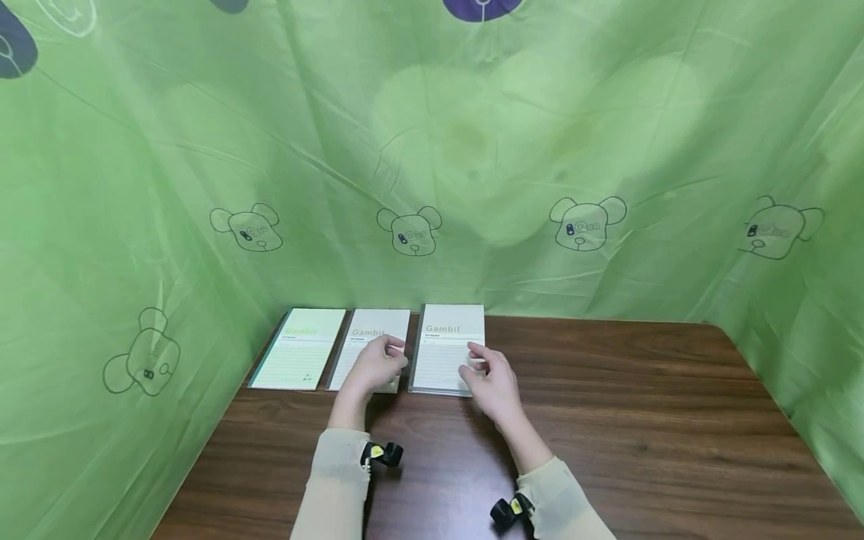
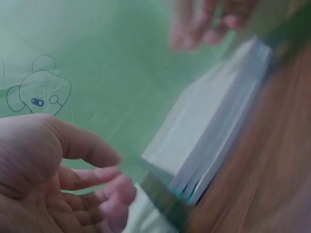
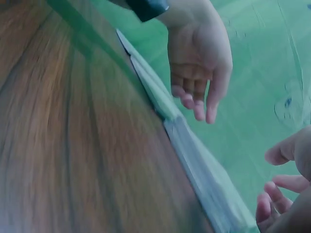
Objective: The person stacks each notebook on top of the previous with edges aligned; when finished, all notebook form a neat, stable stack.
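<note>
Three light-covered "Gambit" notebook places lie in a row at the table's back edge. My left hand [image 1: 378,364] hovers over the middle notebook [image 1: 364,322], its fingers loosely bent and holding nothing. On the right is a thicker stack of notebooks [image 1: 442,360]; several layered edges show on this stack [image 2: 218,126] in the left wrist view. My right hand [image 1: 496,382] is above its right side, thumb and fingers apart, nothing between them. A notebook with green lettering [image 1: 300,352] lies at the far left. Both wrist views are blurred.
The brown wooden table [image 1: 607,420] extends to the right and towards me. Green cloth [image 1: 520,150] with bear-head drawings hangs behind the table and along both sides. Small black cameras [image 1: 388,454] are strapped to both wrists.
</note>
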A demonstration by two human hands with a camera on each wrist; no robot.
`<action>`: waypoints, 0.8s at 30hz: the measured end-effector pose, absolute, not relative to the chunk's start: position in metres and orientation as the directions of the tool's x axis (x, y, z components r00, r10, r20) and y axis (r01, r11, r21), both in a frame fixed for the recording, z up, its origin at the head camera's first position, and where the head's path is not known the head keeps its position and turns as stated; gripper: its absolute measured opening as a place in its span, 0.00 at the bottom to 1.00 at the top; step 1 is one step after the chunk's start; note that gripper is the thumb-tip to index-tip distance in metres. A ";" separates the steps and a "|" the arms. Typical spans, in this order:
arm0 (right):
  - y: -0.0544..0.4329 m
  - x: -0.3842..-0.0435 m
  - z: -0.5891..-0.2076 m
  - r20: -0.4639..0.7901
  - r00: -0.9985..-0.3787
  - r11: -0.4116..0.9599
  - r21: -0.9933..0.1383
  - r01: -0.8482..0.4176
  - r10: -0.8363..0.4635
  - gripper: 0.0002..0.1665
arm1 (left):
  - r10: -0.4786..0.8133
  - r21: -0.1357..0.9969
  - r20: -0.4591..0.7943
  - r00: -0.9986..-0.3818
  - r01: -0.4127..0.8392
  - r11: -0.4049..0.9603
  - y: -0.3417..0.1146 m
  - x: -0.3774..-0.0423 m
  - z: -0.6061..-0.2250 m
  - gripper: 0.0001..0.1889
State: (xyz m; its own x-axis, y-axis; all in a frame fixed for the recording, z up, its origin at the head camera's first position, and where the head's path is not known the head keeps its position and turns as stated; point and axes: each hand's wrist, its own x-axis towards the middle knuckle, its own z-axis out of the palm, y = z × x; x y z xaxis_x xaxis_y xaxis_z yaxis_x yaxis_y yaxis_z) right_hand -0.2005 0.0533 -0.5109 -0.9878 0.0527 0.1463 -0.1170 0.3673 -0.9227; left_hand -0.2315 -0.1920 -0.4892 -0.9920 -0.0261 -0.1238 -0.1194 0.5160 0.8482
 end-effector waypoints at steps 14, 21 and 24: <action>-0.007 -0.219 -0.502 0.083 -0.985 0.328 -0.936 -0.128 -0.149 0.32 | -0.185 0.833 -0.014 -0.983 -0.114 0.542 -0.248 -0.227 -0.474 0.27; -0.033 -0.231 -0.501 0.065 -0.969 0.361 -0.920 -0.150 -0.237 0.32 | -0.247 0.825 -0.050 -0.968 -0.179 0.536 -0.285 -0.221 -0.481 0.27; -0.041 -0.235 -0.498 0.048 -0.961 0.378 -0.913 -0.152 -0.271 0.33 | -0.269 0.834 -0.076 -0.960 -0.209 0.510 -0.296 -0.216 -0.484 0.28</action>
State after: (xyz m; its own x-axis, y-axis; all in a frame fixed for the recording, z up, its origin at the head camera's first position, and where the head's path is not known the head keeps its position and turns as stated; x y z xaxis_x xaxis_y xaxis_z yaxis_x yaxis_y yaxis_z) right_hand -0.2354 -0.0413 -0.4976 -0.9614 -0.2710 0.0477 -0.1518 0.3775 -0.9135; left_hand -0.2159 -0.2961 -0.4837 -0.9602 -0.2690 -0.0755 -0.2086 0.5103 0.8343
